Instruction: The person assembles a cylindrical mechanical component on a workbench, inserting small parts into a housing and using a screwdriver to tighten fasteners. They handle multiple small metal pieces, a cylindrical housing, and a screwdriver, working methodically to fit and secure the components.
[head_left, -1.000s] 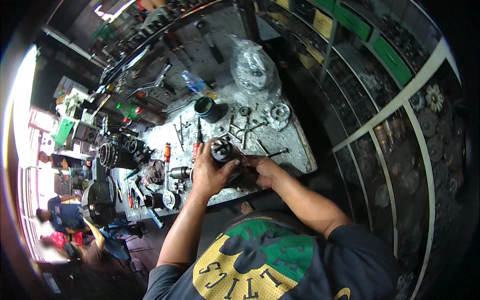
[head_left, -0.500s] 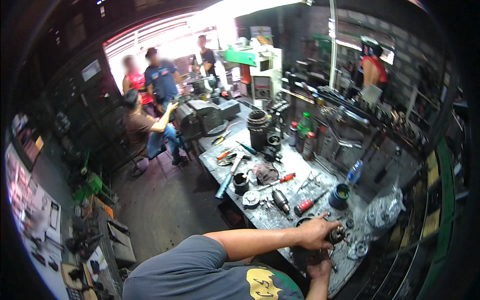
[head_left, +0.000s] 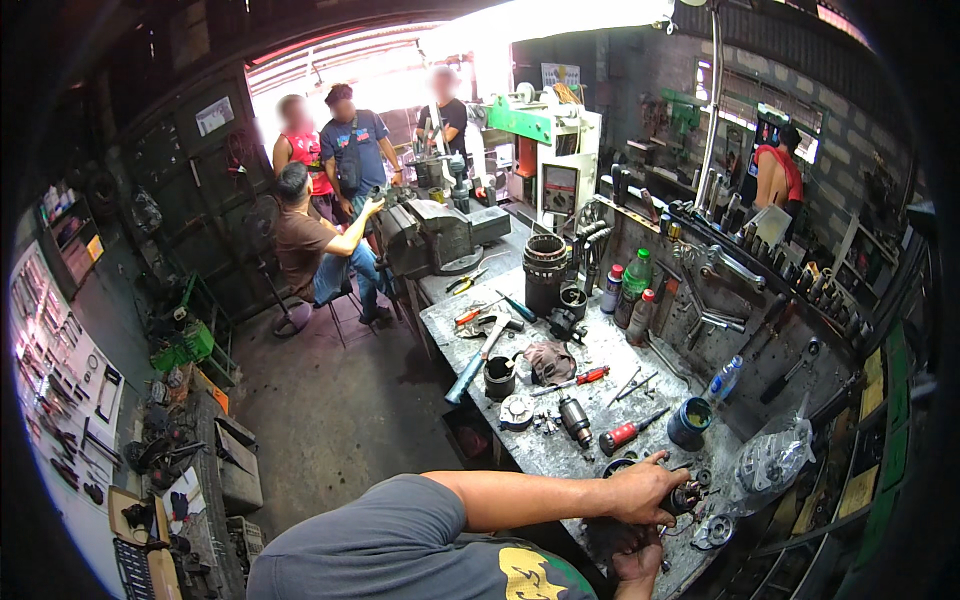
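Observation:
My left hand [head_left: 640,492] reaches over the near end of the workbench, fingers curled onto a dark round metal part [head_left: 686,497]; its index finger sticks out. Just below it, my right hand [head_left: 637,562] has its fingers bent in close to the left wrist; a dark shape lies beside it, and what it holds is hidden. A silver round metal housing [head_left: 713,532] lies to the right of the hands. Beyond them are a red and black screwdriver [head_left: 625,433], a dark blue can [head_left: 690,422] and a cylindrical motor armature [head_left: 576,420].
A hammer [head_left: 478,366], a rag [head_left: 550,362] and several bottles [head_left: 634,280] sit farther up the bench [head_left: 450,318]. A large vise [head_left: 435,232] is at its far end. A clear plastic bag [head_left: 772,462] lies at right. A seated person [head_left: 305,235] and others are beyond.
The view has shifted, so the bench and room sit lower and further right, and look sharper. Both hands stay at the same dark metal part.

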